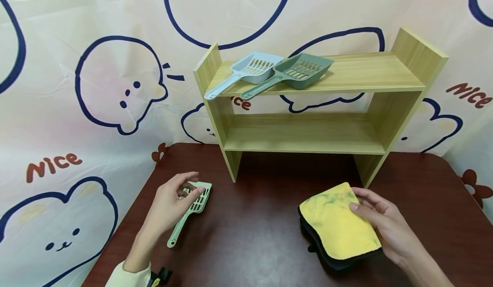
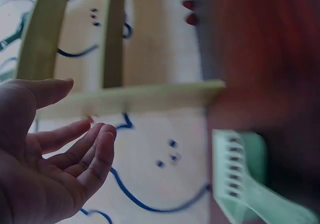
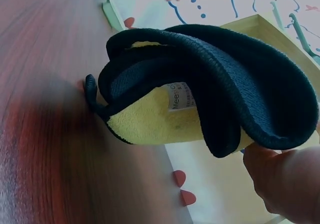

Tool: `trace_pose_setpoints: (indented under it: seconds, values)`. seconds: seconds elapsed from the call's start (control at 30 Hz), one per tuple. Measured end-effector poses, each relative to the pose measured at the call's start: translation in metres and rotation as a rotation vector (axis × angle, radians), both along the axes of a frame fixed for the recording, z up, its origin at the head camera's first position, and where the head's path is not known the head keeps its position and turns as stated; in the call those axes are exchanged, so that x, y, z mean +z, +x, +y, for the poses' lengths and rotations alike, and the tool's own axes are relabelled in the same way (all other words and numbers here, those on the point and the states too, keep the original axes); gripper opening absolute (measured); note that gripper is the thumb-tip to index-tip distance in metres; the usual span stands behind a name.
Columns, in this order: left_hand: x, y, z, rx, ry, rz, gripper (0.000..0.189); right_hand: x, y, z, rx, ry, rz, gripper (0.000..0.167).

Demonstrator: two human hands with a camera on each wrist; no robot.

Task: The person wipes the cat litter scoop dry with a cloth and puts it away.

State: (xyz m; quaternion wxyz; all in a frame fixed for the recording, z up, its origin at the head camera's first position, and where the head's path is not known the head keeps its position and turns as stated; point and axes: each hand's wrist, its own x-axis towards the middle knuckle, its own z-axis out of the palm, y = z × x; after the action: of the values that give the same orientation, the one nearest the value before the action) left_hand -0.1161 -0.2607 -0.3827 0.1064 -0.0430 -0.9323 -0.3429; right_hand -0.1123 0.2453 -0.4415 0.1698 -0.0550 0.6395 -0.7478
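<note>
My right hand (image 1: pixel 387 225) grips a folded cleaning cloth (image 1: pixel 339 222), thumb on its yellow face. In the right wrist view the cloth (image 3: pixel 155 114) shows black-edged folds, a white label and a small loop. A light green slotted litter scoop (image 1: pixel 199 201) lies on the table's left side. Over it hovers my left hand (image 1: pixel 169 203), fingers loosely bent and holding nothing. The left wrist view shows that hand (image 2: pixel 60 154) apart from the scoop (image 2: pixel 232 174). On the upper shelf sit a light blue litter scoop (image 1: pixel 252 66) and a dark green one (image 1: pixel 302 69), handles jutting past the front edge.
A two-tier wooden shelf (image 1: pixel 304 130) stands at the back of the dark red-brown table (image 1: pixel 246 235). Behind it hangs a cartoon-printed cloth backdrop (image 1: pixel 115 158). The shelf's side panels reach down to the tabletop.
</note>
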Motion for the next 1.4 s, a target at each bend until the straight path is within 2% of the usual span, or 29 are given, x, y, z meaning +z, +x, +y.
trace_pose_setpoints:
  seconds: [0.1, 0.3, 0.43, 0.57, 0.93, 1.2, 1.4]
  values:
    - [-0.013, 0.003, -0.010, 0.028, 0.000, -0.030, 0.044, 0.000, 0.000, 0.003, -0.029, -0.008, -0.010, 0.036]
    - [-0.035, 0.005, -0.025, 0.021, 0.018, -0.023, 0.045, 0.000, -0.002, 0.004, -0.035, -0.034, -0.010, 0.036]
    - [-0.046, 0.008, -0.033, 0.019, 0.019, -0.013, 0.044, -0.001, -0.001, 0.004, -0.028, -0.040, -0.010, 0.036]
    - [-0.055, 0.010, -0.044, 0.030, 0.009, -0.040, 0.045, -0.001, -0.001, 0.005, -0.040, -0.040, -0.008, 0.036]
    - [-0.072, 0.017, -0.068, 0.059, -0.018, -0.155, 0.044, 0.000, -0.002, 0.003, -0.031, -0.031, -0.005, 0.036]
    - [-0.077, 0.023, -0.077, 0.115, -0.042, -0.269, 0.041, -0.001, -0.001, 0.002, -0.029, -0.038, 0.003, 0.036]
    - [-0.080, 0.025, -0.076, 0.113, -0.052, -0.317, 0.044, -0.001, 0.000, 0.002, -0.032, -0.045, -0.004, 0.036]
